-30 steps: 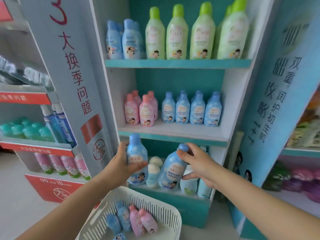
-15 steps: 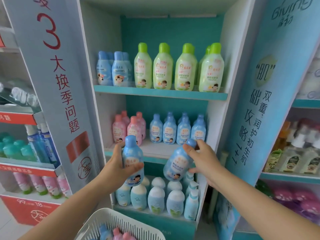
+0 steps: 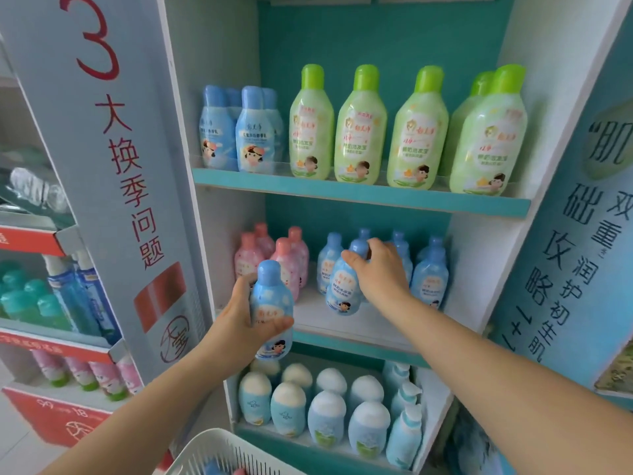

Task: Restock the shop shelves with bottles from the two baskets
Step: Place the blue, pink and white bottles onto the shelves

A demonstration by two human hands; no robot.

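My left hand (image 3: 236,323) grips a blue bottle (image 3: 272,303) upright, just in front of the middle shelf (image 3: 342,323) and below the pink bottles (image 3: 287,265). My right hand (image 3: 380,272) holds a second blue bottle (image 3: 340,286) by its cap and shoulder, tilted, over the middle shelf in front of the row of standing blue bottles (image 3: 430,279). A white slatted basket (image 3: 212,450) sits at the bottom edge with blue and pink bottle tops barely showing.
The top shelf (image 3: 359,193) carries blue bottles (image 3: 253,132) on the left and tall green bottles (image 3: 363,128) to the right. The bottom shelf holds white-capped bottles (image 3: 325,416). A printed side panel (image 3: 113,166) stands left; another shelving unit (image 3: 51,303) lies beyond it.
Both hands have risen with their bottles from the bottom shelf level to the middle shelf. The right hand's bottle now reaches in over the shelf board. The view has tilted up; less basket shows.
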